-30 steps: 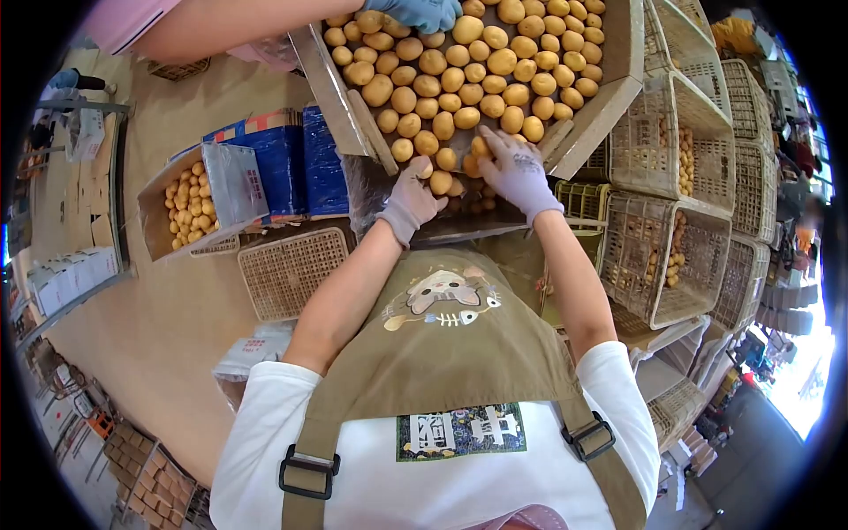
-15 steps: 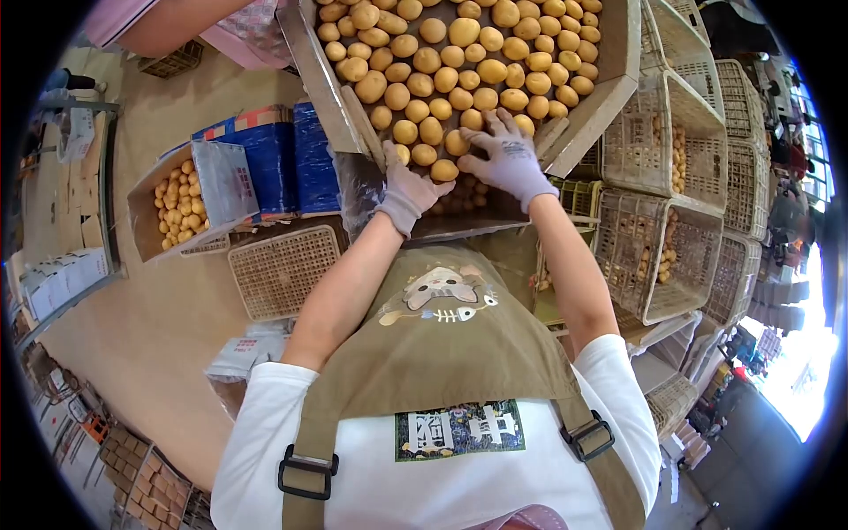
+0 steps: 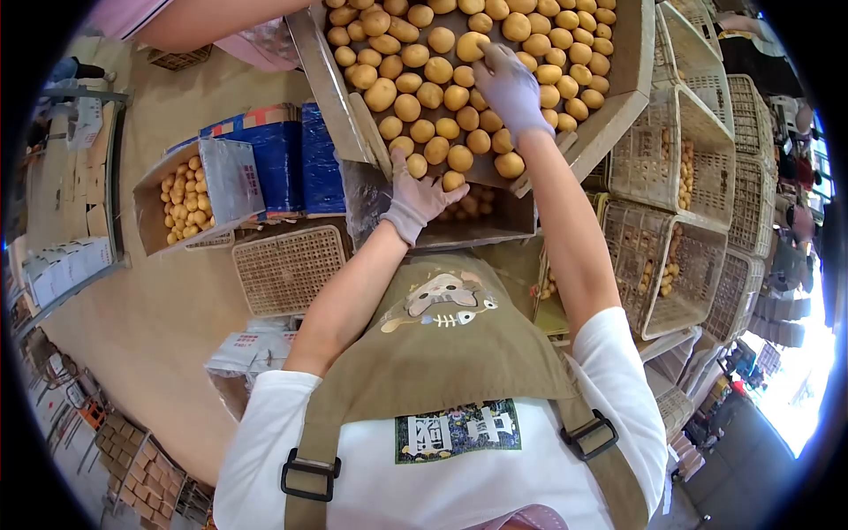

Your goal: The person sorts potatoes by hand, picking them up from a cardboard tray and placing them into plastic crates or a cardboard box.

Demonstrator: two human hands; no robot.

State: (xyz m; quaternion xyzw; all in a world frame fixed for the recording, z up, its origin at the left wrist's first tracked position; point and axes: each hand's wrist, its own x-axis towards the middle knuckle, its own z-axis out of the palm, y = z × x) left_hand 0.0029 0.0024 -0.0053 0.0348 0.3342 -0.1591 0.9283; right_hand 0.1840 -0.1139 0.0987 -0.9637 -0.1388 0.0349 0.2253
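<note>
Tan floor; stacked crates; potatoes across a tray.

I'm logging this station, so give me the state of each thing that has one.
Tray: open at the near end, holding loose potatoes.
Left hand: gloved, spread open, at a potato by that opening.
Right hand: gloved, touching a potato farther up.
Box below the opening: open, potatoes inside.
Carton at left: open, potatoes inside.
Apron: worn.

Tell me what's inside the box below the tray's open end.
Potatoes lie inside the box; the tray and left hand cover part of it, so its far side is hidden.
</note>
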